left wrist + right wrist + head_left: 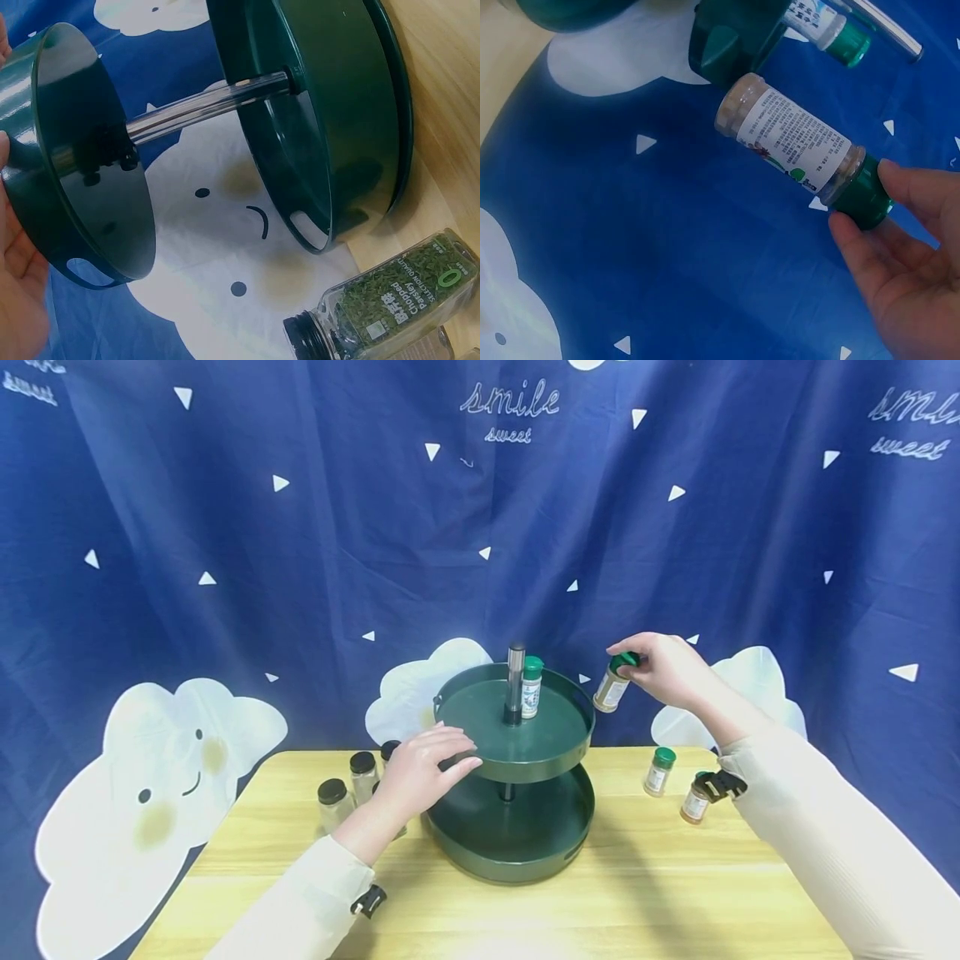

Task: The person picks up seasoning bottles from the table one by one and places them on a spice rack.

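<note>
My right hand (671, 670) pinches the green cap of a spice jar (611, 689) and holds it tilted in the air, just right of the upper tier. In the right wrist view the jar (787, 142) shows a white printed label and brownish contents. My left hand (423, 771) grips the left front rim of a dark green two-tier turntable rack (540, 768), thumb and fingers at the upper tray's edge. On that upper tray, by the metal centre post (515, 681), a green-capped white-labelled jar (531, 689) stands upright. The lower tray (510, 827) shows bare floor.
Two more green-capped jars (659, 772) stand on the wooden table at right, one partly behind my right wrist. Several black-capped jars (335, 802) are at left, including a chopped parsley jar (397, 296). A blue curtain (480, 527) hangs behind.
</note>
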`<state>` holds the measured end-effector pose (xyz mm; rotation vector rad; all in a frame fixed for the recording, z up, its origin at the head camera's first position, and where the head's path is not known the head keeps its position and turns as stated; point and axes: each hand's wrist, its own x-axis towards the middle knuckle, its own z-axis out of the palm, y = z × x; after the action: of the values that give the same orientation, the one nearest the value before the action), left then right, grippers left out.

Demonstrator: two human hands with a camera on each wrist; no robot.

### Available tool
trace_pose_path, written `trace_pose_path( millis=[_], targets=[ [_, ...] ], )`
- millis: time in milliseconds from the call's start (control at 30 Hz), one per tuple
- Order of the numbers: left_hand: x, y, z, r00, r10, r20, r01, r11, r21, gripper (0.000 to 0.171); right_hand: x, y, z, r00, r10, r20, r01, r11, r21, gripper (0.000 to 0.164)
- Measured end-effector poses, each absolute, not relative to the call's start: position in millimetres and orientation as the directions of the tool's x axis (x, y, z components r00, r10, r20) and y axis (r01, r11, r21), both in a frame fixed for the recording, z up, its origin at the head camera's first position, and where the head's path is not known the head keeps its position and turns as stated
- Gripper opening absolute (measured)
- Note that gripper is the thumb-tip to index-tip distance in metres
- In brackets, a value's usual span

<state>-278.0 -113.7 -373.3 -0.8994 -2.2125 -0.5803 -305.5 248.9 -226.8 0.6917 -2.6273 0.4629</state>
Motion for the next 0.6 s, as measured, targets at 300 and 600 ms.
trace_pose_path(
  millis=[300, 600],
  targets=[
    [-276.2, -113.1, -370.6, -0.545, 0.438, 0.715, 0.729, 0.669, 0.146, 0.028, -306.6, 243.9, -221.0, -0.811, -0.393, 0.434, -0.52, 0.824, -0.225, 0.03],
    [-274.7, -112.7, -370.8, -0.561, 0.435, 0.704, 0.722, 0.674, 0.159, 0.028, -311.7, 238.1, -218.0, -0.814, -0.39, 0.431, -0.519, 0.821, -0.237, 0.03]
  ],
)
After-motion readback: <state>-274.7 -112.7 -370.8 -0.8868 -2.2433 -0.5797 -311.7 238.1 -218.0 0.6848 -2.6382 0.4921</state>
